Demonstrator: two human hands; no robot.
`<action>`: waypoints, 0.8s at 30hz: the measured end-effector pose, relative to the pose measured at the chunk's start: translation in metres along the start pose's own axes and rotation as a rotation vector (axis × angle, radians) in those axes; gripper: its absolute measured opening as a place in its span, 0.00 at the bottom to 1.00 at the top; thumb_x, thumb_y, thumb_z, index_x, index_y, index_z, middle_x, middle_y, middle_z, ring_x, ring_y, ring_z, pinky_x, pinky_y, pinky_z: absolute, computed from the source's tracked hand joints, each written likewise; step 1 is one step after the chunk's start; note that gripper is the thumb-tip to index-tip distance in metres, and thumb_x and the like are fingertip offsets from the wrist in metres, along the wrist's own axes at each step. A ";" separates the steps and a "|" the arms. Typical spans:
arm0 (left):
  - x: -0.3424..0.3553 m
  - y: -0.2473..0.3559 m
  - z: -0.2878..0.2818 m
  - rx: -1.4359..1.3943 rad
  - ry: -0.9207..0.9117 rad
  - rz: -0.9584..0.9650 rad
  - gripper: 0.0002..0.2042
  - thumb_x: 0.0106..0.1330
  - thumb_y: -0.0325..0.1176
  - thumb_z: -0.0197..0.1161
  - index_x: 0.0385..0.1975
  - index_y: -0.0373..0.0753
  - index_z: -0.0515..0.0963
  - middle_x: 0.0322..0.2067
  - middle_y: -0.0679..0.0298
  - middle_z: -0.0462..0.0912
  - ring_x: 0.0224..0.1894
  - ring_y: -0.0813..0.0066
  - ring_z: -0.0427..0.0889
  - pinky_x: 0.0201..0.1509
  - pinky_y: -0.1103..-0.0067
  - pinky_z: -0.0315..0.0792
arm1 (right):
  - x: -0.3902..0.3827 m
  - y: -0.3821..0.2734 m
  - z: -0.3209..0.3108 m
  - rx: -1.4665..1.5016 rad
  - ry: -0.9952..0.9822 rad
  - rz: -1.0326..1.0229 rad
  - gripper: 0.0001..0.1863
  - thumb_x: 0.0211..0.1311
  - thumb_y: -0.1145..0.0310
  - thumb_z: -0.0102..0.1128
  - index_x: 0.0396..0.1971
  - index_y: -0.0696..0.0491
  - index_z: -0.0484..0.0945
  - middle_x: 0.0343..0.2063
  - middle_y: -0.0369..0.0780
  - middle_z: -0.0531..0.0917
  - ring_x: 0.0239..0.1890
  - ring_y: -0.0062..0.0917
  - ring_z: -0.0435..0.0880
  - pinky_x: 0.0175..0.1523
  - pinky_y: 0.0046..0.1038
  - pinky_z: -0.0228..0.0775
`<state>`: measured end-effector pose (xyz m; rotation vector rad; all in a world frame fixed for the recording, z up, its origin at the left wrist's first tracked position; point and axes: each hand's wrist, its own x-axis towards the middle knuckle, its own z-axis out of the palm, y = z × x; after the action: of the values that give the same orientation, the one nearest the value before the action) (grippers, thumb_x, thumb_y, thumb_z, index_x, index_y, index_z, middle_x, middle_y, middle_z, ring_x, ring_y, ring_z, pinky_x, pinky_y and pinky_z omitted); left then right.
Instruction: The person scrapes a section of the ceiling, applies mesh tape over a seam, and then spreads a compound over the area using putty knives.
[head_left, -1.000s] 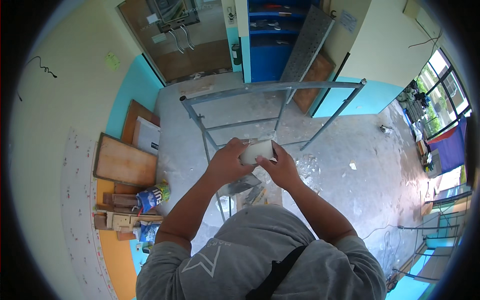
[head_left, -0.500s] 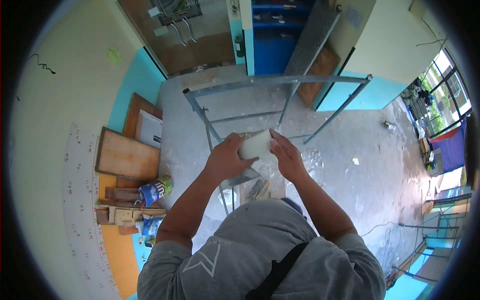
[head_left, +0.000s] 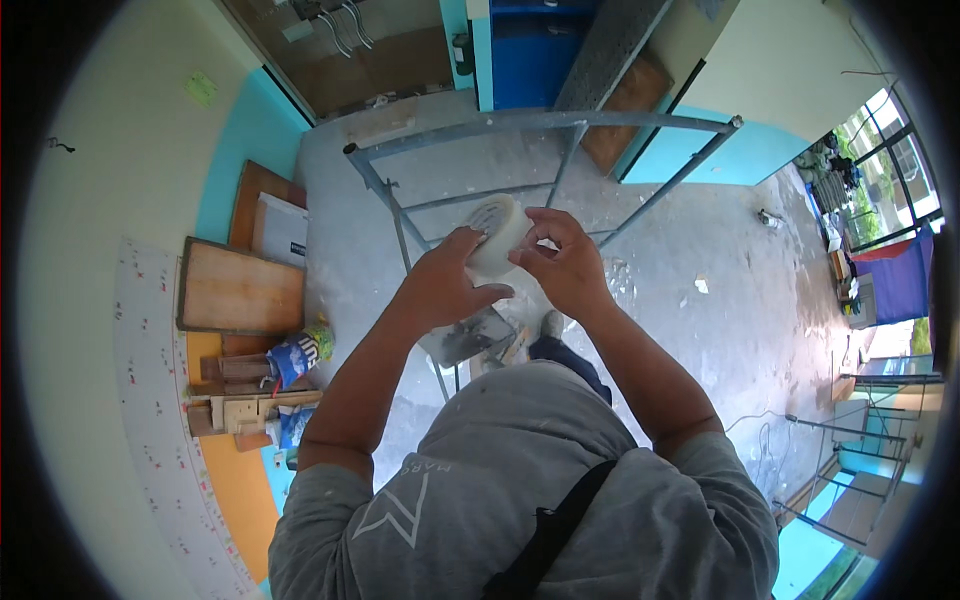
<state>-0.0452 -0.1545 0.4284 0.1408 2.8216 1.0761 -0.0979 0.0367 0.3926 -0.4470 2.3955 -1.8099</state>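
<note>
A roll of whitish tape (head_left: 495, 250) is held up in front of my chest, its round open side tilted up and left. My left hand (head_left: 445, 280) is closed round the roll's left side, fingers at the hollow core and thumb underneath. On the opposite side, my right hand (head_left: 562, 258) has its fingers bent in a pinch against the roll's edge. Whether a loose tape end lies between those fingertips is too small to tell. Below the hands is a grey, smeared flat piece (head_left: 478, 335), partly hidden.
A grey metal scaffold frame (head_left: 540, 120) stands just ahead. Framed boards (head_left: 240, 290), stacked wood (head_left: 250, 410) and a blue bag (head_left: 292, 362) sit by the left wall. Debris marks the concrete floor (head_left: 690, 330); cables and another metal frame (head_left: 855, 455) are at right.
The roll has turned so its round side and core show. My right fingers have shifted from its far end to a pinch at its edge. The view has tilted down, showing my foot.
</note>
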 end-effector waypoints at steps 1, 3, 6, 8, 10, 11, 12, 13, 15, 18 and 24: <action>0.000 0.001 -0.005 0.040 0.036 0.028 0.35 0.50 0.45 0.73 0.55 0.32 0.68 0.49 0.50 0.76 0.51 0.51 0.77 0.54 0.67 0.72 | 0.005 -0.004 -0.003 -0.065 -0.002 -0.098 0.16 0.49 0.72 0.72 0.39 0.56 0.79 0.51 0.42 0.75 0.52 0.28 0.78 0.53 0.28 0.75; 0.002 -0.004 -0.019 0.111 0.133 0.083 0.35 0.52 0.45 0.71 0.57 0.32 0.67 0.50 0.49 0.76 0.52 0.51 0.77 0.55 0.68 0.72 | 0.025 -0.026 -0.010 -0.128 0.005 -0.268 0.15 0.49 0.72 0.72 0.37 0.55 0.80 0.49 0.42 0.76 0.48 0.26 0.80 0.51 0.26 0.75; 0.017 -0.006 -0.043 0.229 0.114 0.265 0.35 0.55 0.47 0.69 0.58 0.32 0.68 0.53 0.47 0.75 0.52 0.49 0.77 0.56 0.67 0.72 | 0.048 -0.058 -0.031 0.029 -0.066 -0.165 0.14 0.52 0.74 0.69 0.39 0.59 0.78 0.43 0.41 0.78 0.41 0.24 0.81 0.48 0.25 0.75; 0.026 0.029 -0.080 0.243 0.117 0.240 0.34 0.55 0.48 0.69 0.57 0.31 0.70 0.55 0.44 0.74 0.54 0.48 0.76 0.57 0.66 0.71 | 0.077 -0.081 -0.050 0.079 -0.069 -0.289 0.15 0.53 0.74 0.68 0.39 0.61 0.77 0.41 0.42 0.78 0.41 0.27 0.82 0.48 0.27 0.75; 0.020 0.062 -0.110 0.445 0.144 0.269 0.31 0.54 0.46 0.69 0.56 0.35 0.72 0.54 0.50 0.75 0.47 0.52 0.81 0.51 0.66 0.75 | 0.082 -0.125 -0.071 0.155 -0.198 -0.326 0.15 0.55 0.74 0.67 0.41 0.61 0.76 0.39 0.42 0.79 0.41 0.25 0.82 0.49 0.26 0.76; 0.019 0.078 -0.126 0.464 0.190 0.291 0.31 0.54 0.46 0.69 0.56 0.35 0.72 0.54 0.50 0.75 0.47 0.52 0.81 0.51 0.66 0.75 | 0.087 -0.148 -0.082 0.141 -0.193 -0.378 0.15 0.55 0.74 0.67 0.41 0.61 0.76 0.39 0.42 0.79 0.41 0.25 0.82 0.49 0.26 0.76; 0.021 0.094 -0.143 0.592 0.236 0.342 0.28 0.54 0.45 0.68 0.53 0.36 0.74 0.52 0.53 0.75 0.42 0.54 0.82 0.46 0.66 0.76 | 0.091 -0.170 -0.093 0.106 -0.195 -0.488 0.14 0.55 0.74 0.66 0.41 0.60 0.77 0.38 0.42 0.79 0.41 0.26 0.82 0.49 0.26 0.76; 0.024 0.110 -0.162 0.723 0.285 0.389 0.25 0.54 0.44 0.68 0.50 0.37 0.75 0.51 0.55 0.76 0.38 0.57 0.83 0.42 0.67 0.77 | 0.098 -0.193 -0.104 0.071 -0.195 -0.599 0.13 0.56 0.74 0.66 0.40 0.60 0.77 0.38 0.42 0.80 0.41 0.27 0.82 0.49 0.26 0.76; 0.035 0.140 -0.198 0.840 0.402 0.458 0.22 0.55 0.41 0.67 0.47 0.38 0.75 0.49 0.57 0.76 0.36 0.58 0.83 0.40 0.67 0.77 | 0.116 -0.233 -0.130 -0.041 -0.100 -0.771 0.12 0.56 0.73 0.66 0.40 0.59 0.78 0.38 0.42 0.80 0.41 0.28 0.82 0.49 0.27 0.76; 0.045 0.199 -0.247 0.990 0.561 0.557 0.18 0.56 0.38 0.65 0.44 0.39 0.74 0.47 0.60 0.76 0.35 0.58 0.82 0.39 0.66 0.77 | 0.135 -0.301 -0.174 -0.240 0.071 -0.962 0.10 0.56 0.75 0.65 0.39 0.58 0.78 0.39 0.42 0.80 0.40 0.27 0.82 0.49 0.26 0.76; 0.053 0.325 -0.312 1.135 0.657 0.342 0.20 0.56 0.33 0.63 0.49 0.44 0.71 0.50 0.60 0.73 0.41 0.54 0.81 0.45 0.62 0.76 | 0.168 -0.426 -0.265 -0.370 0.556 -1.093 0.10 0.56 0.64 0.66 0.34 0.53 0.82 0.28 0.36 0.82 0.32 0.20 0.79 0.40 0.24 0.71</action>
<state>-0.1278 -0.1114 0.8721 0.4260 3.6882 -0.7539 -0.2541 0.1259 0.8902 -1.7906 3.2212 -1.9459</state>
